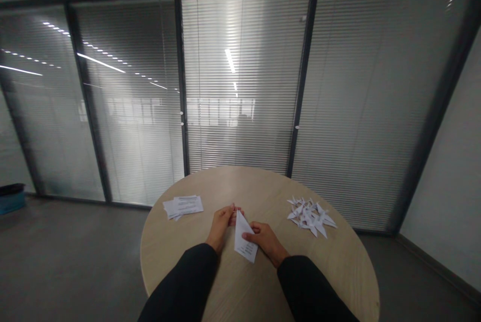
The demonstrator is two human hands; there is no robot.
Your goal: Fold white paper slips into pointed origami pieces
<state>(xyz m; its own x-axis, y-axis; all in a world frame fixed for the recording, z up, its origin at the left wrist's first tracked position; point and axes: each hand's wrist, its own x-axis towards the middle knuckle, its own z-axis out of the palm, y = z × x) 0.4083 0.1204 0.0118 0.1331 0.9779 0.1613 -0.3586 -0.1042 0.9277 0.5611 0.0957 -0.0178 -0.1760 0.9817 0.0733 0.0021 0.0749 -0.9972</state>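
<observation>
A folded sheet of white paper [242, 242] with printed text on its lower part is between my hands, above the near middle of the table. Its top comes to a point. My left hand [222, 224] pinches it near that point, fingers closed. My right hand [265, 238] grips its right edge, thumb on the front face and the other fingers partly behind it. To the right lies a pile of folded paper shapes [308, 215] with sharp points. A stack of printed paper slips [184, 206] rests to the left.
The round wooden table [240, 181] stands before a glass partition with blinds [244, 136] and dark frames. On the floor at the far left is a blue bin [12, 201] with a dark top. A wall [447, 186] rises at the right.
</observation>
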